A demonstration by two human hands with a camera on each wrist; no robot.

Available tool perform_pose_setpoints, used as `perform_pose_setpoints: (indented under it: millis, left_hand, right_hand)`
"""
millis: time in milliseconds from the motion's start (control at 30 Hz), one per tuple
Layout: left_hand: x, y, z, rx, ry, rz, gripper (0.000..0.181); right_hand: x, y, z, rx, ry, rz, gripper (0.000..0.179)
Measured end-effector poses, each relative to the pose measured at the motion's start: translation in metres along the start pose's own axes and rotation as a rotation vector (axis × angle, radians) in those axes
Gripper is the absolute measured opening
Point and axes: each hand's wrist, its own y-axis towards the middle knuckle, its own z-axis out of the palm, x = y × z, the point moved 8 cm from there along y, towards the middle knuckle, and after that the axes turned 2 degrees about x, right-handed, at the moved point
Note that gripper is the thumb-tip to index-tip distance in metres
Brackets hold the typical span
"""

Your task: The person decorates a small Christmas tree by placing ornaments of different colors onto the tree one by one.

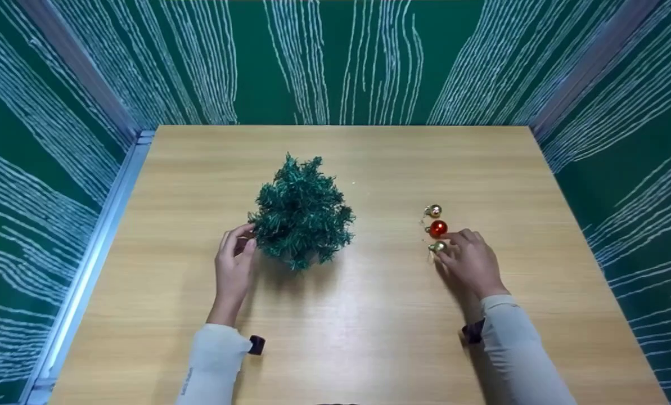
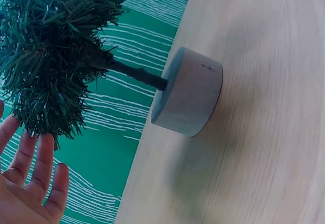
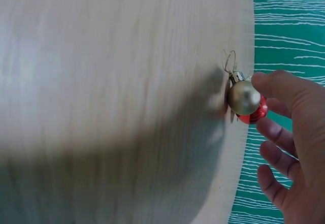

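Observation:
A small artificial Christmas tree (image 1: 304, 214) stands on the table, left of the middle. Its thin trunk (image 2: 134, 74) rises from a round, pale base (image 2: 190, 92). My left hand (image 1: 235, 270) is at the tree's left side, loosely bent fingertips against the outer needles. To the right, three baubles lie in a row: a shiny gold bauble (image 1: 435, 211), a red bauble (image 1: 438, 228) and a matte gold bauble (image 3: 244, 98) nearest me. My right hand (image 1: 473, 261) reaches the matte gold bauble, thumb at its edge and other fingers spread; no firm grip shows.
The baubles have thin gold hanging loops (image 3: 230, 60). The wooden table (image 1: 369, 315) is bounded at the back and sides by green walls (image 1: 346, 62) with white wavy lines. A dark device (image 1: 256, 345) sits at the left wrist, another (image 1: 473, 332) at the right.

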Motion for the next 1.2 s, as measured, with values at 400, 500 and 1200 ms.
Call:
perform_pose_setpoints:
  millis: [400, 500, 1200]
  left_hand:
    - [0.026, -0.001, 0.001, -0.052, 0.027, 0.02, 0.03]
    - [0.037, 0.001, 0.002, -0.046, 0.029, 0.021, 0.029]
    - [0.039, -0.002, 0.003, -0.028, -0.003, -0.027, 0.031]
  right_hand:
    - [-0.002, 0.002, 0.01, -0.005, -0.035, -0.011, 0.039]
    - [-0.002, 0.002, 0.01, -0.016, -0.041, -0.008, 0.038]
    - [0.006, 0.008, 0.01, -0.038, -0.122, -0.108, 0.024]
